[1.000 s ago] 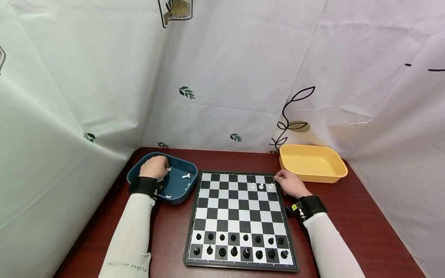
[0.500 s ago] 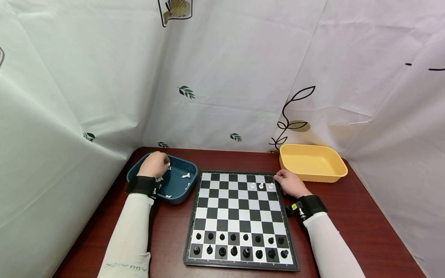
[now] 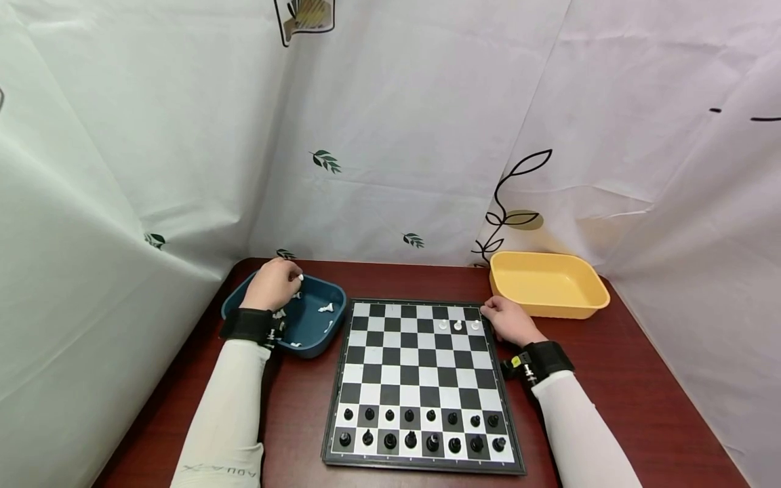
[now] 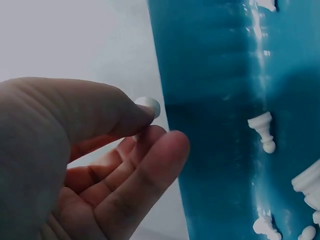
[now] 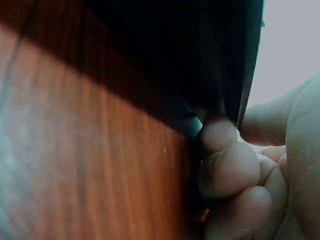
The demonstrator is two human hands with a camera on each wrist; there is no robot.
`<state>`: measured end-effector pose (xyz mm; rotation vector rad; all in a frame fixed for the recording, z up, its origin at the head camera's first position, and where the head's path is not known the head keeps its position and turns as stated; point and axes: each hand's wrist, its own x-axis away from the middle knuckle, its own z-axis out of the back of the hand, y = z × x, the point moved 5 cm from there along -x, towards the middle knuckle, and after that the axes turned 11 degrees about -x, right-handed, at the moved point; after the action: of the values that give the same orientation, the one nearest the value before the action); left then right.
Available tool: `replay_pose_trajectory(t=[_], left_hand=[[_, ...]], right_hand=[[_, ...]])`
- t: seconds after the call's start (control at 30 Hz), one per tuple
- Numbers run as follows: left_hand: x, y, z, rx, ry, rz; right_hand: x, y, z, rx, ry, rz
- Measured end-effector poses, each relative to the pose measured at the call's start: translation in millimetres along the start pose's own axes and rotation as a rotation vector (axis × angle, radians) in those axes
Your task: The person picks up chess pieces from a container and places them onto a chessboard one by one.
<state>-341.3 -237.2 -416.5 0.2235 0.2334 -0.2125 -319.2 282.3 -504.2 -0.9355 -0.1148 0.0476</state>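
My left hand (image 3: 271, 285) is over the blue tray (image 3: 317, 341), with a white chess piece (image 4: 148, 106) pinched between thumb and fingers. Only one rounded end of that piece shows. Other white pieces lie in the tray, among them a pawn (image 4: 263, 131) on its side. At the far right corner of the chessboard (image 3: 409, 357), my right hand (image 3: 511, 321) grips the edge; in the right wrist view its thumb and curled fingertips are on opposite sides of the dark rim (image 5: 227, 65). Three white pieces (image 3: 457, 325) stand on the board near this hand.
Two rows of black pieces (image 3: 411, 440) stand along the board's near side. Behind the right hand, a yellow tray (image 3: 586, 313) sits at the table's back right. The dark red table (image 3: 616, 393) meets a white printed cloth (image 3: 390, 135) at the back.
My left hand has risen a little toward the tray's far side, and the white piece now shows at its fingertips. The right hand stays at the board's corner.
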Motion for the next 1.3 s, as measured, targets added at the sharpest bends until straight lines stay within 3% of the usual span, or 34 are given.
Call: replay_pose_trajectory(t=[0.37, 0.77, 0.97, 1.17, 1.3], left_hand=[[0.1, 28.0, 7.6, 0.027, 0.049, -0.037], [0.5, 60.2, 11.4, 0.004, 0.066, -0.127], [1.6, 85.7, 11.8, 0.028, 0.072, -0.194], [1.0, 116.0, 6.8, 0.119, 0.030, -0.277], [-1.3, 137.4, 2.7, 0.130, 0.000, -0.319]], right_hand=[[-0.5, -0.3, 0.7, 0.002, 0.004, 0.005], [1.6, -1.3, 0.7, -0.001, 0.002, 0.014], [3.0, -0.6, -0.4, 0.000, -0.001, 0.007], [3.4, -0.9, -0.7, 0.003, -0.006, 0.008], [2.3, -1.8, -0.6, -0.002, 0.004, 0.018]])
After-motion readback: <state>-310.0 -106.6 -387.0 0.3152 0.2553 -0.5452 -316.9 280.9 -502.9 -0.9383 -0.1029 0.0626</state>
